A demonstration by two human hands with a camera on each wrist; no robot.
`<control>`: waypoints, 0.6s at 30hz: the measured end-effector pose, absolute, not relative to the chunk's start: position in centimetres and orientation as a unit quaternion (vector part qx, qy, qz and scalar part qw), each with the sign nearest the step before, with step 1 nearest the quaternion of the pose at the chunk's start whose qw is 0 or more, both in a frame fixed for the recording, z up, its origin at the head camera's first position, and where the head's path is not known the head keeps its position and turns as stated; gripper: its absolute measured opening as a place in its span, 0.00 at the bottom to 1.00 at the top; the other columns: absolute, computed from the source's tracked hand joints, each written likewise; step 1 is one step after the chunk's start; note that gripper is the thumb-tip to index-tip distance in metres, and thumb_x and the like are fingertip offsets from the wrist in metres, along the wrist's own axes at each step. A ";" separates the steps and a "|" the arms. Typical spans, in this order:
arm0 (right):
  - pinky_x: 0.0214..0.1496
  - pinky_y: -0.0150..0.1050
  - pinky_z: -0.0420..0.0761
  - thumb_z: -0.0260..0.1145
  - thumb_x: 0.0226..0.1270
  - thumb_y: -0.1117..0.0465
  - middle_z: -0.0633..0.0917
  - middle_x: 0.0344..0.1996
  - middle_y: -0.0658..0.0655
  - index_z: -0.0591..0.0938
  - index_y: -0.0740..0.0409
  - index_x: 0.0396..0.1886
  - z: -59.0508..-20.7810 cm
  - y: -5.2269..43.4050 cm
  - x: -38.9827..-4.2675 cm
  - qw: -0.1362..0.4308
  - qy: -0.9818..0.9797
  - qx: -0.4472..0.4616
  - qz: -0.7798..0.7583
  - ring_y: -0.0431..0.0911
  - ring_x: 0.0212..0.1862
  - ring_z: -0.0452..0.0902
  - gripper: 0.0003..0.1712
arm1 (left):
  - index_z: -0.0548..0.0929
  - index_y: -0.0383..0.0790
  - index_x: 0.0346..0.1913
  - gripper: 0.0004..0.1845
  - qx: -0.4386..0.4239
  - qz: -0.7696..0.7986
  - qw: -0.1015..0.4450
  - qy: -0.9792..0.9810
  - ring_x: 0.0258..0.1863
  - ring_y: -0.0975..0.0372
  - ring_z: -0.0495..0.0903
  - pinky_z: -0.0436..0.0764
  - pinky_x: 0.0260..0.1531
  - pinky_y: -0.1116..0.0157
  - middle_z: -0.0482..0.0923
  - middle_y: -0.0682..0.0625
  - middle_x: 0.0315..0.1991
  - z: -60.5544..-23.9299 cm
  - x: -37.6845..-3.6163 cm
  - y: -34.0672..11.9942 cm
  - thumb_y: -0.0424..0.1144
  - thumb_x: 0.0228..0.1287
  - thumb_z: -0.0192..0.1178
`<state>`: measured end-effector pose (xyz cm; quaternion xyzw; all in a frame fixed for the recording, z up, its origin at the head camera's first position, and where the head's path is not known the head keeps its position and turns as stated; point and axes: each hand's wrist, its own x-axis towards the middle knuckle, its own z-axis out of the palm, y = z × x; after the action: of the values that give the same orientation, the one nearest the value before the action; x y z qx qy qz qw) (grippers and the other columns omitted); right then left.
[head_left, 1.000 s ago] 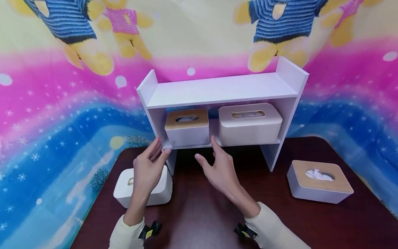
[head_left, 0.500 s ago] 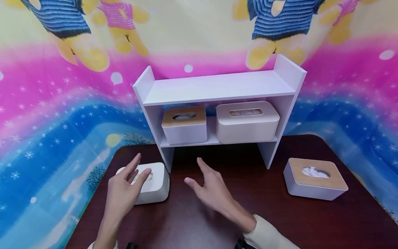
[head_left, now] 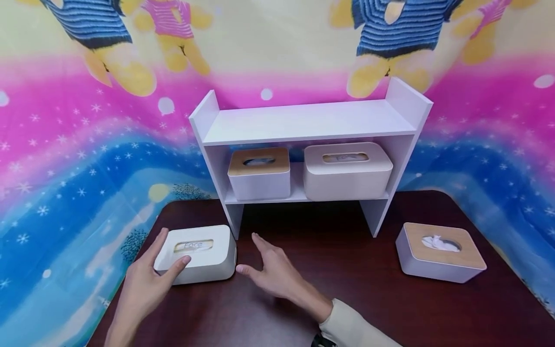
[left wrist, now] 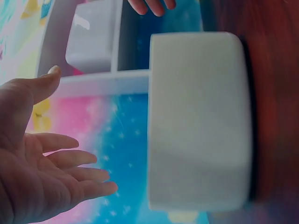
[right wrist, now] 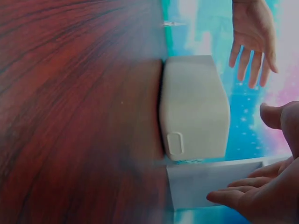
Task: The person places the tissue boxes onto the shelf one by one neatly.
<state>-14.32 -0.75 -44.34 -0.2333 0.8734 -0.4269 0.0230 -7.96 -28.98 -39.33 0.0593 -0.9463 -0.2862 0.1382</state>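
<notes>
Reaching in on the white tissue box (head_left: 197,253), on the worktop (head_left: 303,289) just left of the shelf (head_left: 303,120) foot. Left hand (head_left: 145,284) spread, fingers at the box's near-left corner, thumb touching its front. Right hand (head_left: 270,272) spread, just right of the box, not yet touching. Grasp step, apparently; next calls for both hands closing on the box sides.

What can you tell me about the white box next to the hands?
The white box is a low tissue box with rounded corners, looking like smooth plastic. Its lid has an oval slot with faint lettering showing in it. It sits flat on the dark table, just left of the shelf leg. The left hand is open at its left end, thumb at the front edge; the right hand is open beside its right end.
</notes>
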 end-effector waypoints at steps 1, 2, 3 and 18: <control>0.81 0.53 0.72 0.73 0.73 0.39 0.69 0.82 0.61 0.64 0.59 0.85 -44.4 -1.0 -14.4 0.025 0.873 -0.235 -0.427 0.53 0.81 0.68 0.52 | 0.55 0.47 0.87 0.51 0.059 -0.284 0.135 -0.948 0.72 0.33 0.74 0.83 0.53 0.37 0.64 0.35 0.82 -39.5 -8.0 -29.3 0.59 0.72 0.70; 0.82 0.53 0.72 0.73 0.73 0.39 0.69 0.82 0.60 0.64 0.59 0.85 -44.6 -1.2 -14.5 0.028 0.872 -0.236 -0.428 0.53 0.81 0.68 0.52 | 0.54 0.47 0.88 0.52 0.060 -0.284 0.129 -0.948 0.74 0.33 0.72 0.82 0.56 0.35 0.61 0.35 0.83 -39.7 -8.0 -29.7 0.60 0.72 0.70; 0.82 0.53 0.71 0.73 0.73 0.39 0.69 0.82 0.60 0.64 0.59 0.85 -44.6 -1.4 -14.6 0.031 0.871 -0.237 -0.429 0.53 0.81 0.68 0.52 | 0.53 0.46 0.88 0.53 0.062 -0.285 0.123 -0.949 0.75 0.32 0.69 0.81 0.58 0.33 0.59 0.36 0.85 -39.9 -8.0 -30.0 0.60 0.71 0.70; 0.84 0.52 0.68 0.74 0.71 0.38 0.63 0.85 0.62 0.58 0.62 0.87 -46.4 -5.1 -15.1 0.068 0.865 -0.232 -0.440 0.54 0.84 0.62 0.58 | 0.19 0.43 0.84 0.65 0.113 -0.304 -0.069 -0.944 0.77 0.27 0.63 0.77 0.65 0.32 0.38 0.22 0.84 -42.9 -9.3 -34.1 0.69 0.76 0.58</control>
<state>-15.11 -5.13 -46.41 -0.2319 0.8647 -0.4402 0.0680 -9.29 -34.09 -42.95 0.1125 -0.9435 -0.3039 -0.0687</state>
